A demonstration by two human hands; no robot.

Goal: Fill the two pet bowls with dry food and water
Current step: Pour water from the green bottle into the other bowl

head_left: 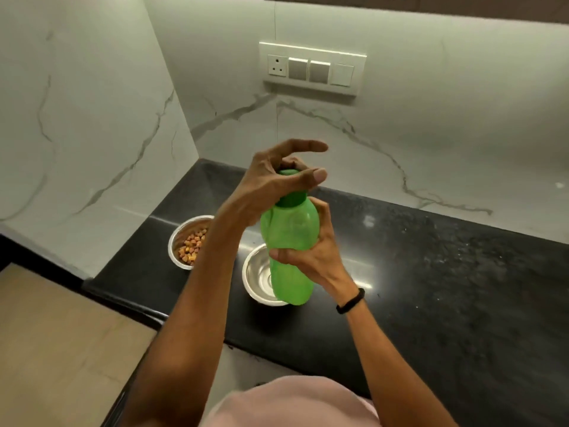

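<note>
**Bottle in both hands, cap gripped**

Right hand (311,257) gripped the green bottle (289,229) at mid-body, held near-upright over the near steel bowl (257,277). Left hand (271,183) curled around the cap (292,200), index finger extended. The kibble bowl (184,238) stood just left, on the black counter (431,272).

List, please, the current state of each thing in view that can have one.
Bottle: roughly upright, held above the counter, cap on.
Cap: on the bottle, gripped by the left hand.
Food bowl: holds dry food.
Second bowl: looks empty.
Left hand: grips the cap.
Right hand: holds the bottle's body.
</note>
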